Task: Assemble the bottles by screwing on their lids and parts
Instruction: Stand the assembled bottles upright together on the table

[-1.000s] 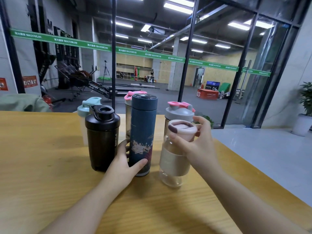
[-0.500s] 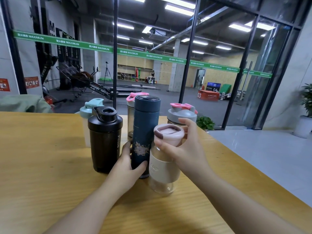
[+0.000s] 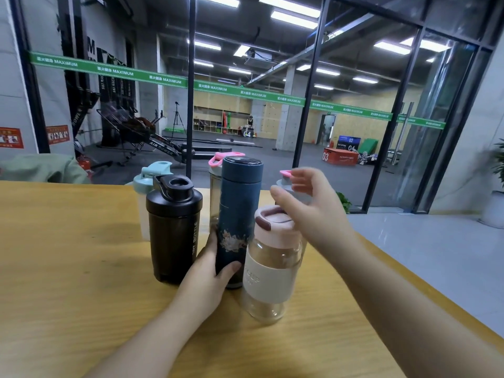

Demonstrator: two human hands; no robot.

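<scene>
- Left hand (image 3: pixel 207 279) wrapped round upright blue flask (image 3: pixel 240 214) on table (image 3: pixel 68 268).
- Right hand (image 3: pixel 308 203) open, hovering just above upright clear bottle (image 3: pixel 270 271), nearer hand.

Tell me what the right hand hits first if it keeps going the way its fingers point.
The right hand points away and to the left, above the pink-lidded clear bottle. First in line looks like the grey shaker with pink flip cap just behind it, though depth is uncertain.

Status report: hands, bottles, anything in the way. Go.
Left hand grips blue flask. Right hand open above pink-lidded clear bottle, holding nothing. Every bottle in view has its lid on. Black shaker crowds left of flask.
</scene>
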